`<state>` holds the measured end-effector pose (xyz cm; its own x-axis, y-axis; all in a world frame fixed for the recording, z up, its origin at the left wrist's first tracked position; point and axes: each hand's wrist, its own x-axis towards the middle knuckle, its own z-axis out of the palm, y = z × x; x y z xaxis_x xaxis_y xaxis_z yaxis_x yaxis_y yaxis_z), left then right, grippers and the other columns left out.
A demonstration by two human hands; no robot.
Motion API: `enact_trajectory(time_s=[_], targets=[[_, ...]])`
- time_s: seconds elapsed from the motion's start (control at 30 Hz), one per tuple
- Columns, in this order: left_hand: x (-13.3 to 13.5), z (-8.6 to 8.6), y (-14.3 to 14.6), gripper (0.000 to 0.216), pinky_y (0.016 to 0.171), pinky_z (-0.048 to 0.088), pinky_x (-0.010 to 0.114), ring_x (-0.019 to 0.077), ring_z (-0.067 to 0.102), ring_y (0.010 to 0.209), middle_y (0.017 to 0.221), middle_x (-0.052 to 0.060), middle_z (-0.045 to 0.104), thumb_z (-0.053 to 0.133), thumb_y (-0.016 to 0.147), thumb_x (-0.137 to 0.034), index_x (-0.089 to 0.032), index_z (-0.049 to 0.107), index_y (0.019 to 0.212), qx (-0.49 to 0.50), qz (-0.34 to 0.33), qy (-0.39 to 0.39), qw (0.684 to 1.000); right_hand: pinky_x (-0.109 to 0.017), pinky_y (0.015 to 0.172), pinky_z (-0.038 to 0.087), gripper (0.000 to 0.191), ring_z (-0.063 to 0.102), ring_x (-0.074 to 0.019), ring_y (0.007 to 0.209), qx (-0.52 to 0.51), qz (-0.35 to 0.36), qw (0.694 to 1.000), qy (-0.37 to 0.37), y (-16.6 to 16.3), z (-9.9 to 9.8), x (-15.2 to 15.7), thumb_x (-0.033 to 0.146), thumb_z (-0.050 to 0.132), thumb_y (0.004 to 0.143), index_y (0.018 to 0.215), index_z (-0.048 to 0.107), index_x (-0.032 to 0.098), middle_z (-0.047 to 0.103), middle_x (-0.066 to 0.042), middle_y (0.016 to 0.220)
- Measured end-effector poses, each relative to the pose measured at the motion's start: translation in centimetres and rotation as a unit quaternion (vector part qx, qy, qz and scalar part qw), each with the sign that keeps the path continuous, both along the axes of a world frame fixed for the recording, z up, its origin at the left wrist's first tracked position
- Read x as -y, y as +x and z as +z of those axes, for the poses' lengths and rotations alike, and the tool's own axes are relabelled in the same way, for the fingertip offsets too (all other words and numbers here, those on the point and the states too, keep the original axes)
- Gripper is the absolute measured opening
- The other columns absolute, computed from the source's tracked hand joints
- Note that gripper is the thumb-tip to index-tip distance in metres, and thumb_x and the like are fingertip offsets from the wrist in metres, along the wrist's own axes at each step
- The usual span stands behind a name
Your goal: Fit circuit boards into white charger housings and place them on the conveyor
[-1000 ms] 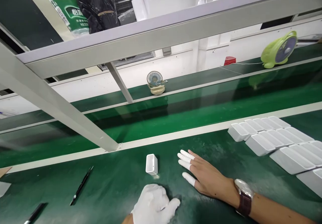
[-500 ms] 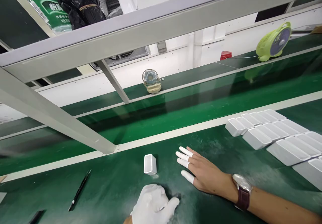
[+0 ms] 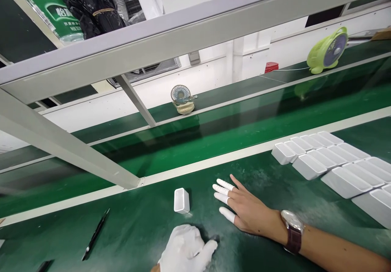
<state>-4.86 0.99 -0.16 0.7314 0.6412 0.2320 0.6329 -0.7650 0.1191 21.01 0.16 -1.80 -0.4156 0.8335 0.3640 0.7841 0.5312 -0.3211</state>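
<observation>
My right hand (image 3: 244,207) lies flat on the green mat with its fingers stretched out; white finger cots cover three fingertips, and a brown-strapped watch (image 3: 292,231) sits on the wrist. It holds nothing. A small white rectangular case (image 3: 181,200) stands upright a little to the left of those fingertips, apart from them. My left hand (image 3: 185,251), in a white glove, rests curled on the mat at the bottom edge just below the case, thumb pointing right. Whether anything is under its fingers is hidden.
Rows of white cases (image 3: 332,164) lie at the right. A black pen (image 3: 95,234) lies on the mat at left. Beyond a white rail runs a green conveyor belt (image 3: 214,137). A small fan (image 3: 182,99) and a green fan (image 3: 327,51) stand behind. A grey frame beam (image 3: 67,152) slants overhead.
Only the view has drifted slightly; both hands and the white case stay where they were.
</observation>
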Motion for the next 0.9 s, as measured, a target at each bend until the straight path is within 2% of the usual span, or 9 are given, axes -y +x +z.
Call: enact_trajectory(time_s=[0.3, 0.4, 0.7, 0.9], targets=[[-0.1, 0.2, 0.2, 0.047, 0.055, 0.039, 0.025, 0.0089, 0.055, 0.053, 0.053, -0.003, 0.051, 0.058, 0.092, -0.034, -0.017, 0.042, 0.052, -0.008, 0.002, 0.0, 1.0, -0.063, 0.122, 0.015, 0.041, 0.037, -0.0281, 0.142, 0.025, 0.006, 0.999, -0.025, 0.1, 0.0, 0.0, 0.033, 0.034, 0.105, 0.137, 0.053, 0.017, 0.053, -0.008, 0.145], [0.0, 0.4, 0.4, 0.047, 0.055, 0.04, 0.025, 0.0091, 0.055, 0.053, 0.052, -0.004, 0.051, 0.061, 0.091, -0.035, -0.017, 0.042, 0.052, 0.009, 0.012, 0.001, 1.0, -0.062, 0.122, 0.015, 0.041, 0.036, -0.0276, 0.143, 0.024, 0.007, 0.999, -0.028, 0.1, 0.1, -0.1, 0.034, 0.035, 0.104, 0.138, 0.052, 0.018, 0.054, -0.008, 0.144], [-0.1, 1.4, 1.0, 0.047, 0.051, 0.036, 0.026, 0.0081, 0.05, 0.047, 0.048, -0.005, 0.046, 0.062, 0.089, -0.03, -0.016, 0.04, 0.05, 0.008, -0.025, 0.047, 0.999, -0.061, 0.122, 0.016, 0.04, 0.035, -0.0265, 0.144, 0.008, 0.01, 1.0, -0.022, 0.2, 0.0, -0.1, 0.032, 0.039, 0.103, 0.139, 0.05, 0.018, 0.057, -0.01, 0.14], [0.0, 1.5, 1.1, 0.047, 0.052, 0.037, 0.025, 0.0078, 0.05, 0.048, 0.048, -0.005, 0.046, 0.062, 0.089, -0.03, -0.016, 0.041, 0.049, 0.012, -0.017, 0.034, 0.999, -0.061, 0.121, 0.018, 0.039, 0.037, -0.0271, 0.142, -0.004, 0.011, 1.0, -0.017, 0.2, 0.2, 0.0, 0.031, 0.042, 0.102, 0.137, 0.052, 0.017, 0.059, -0.012, 0.138]])
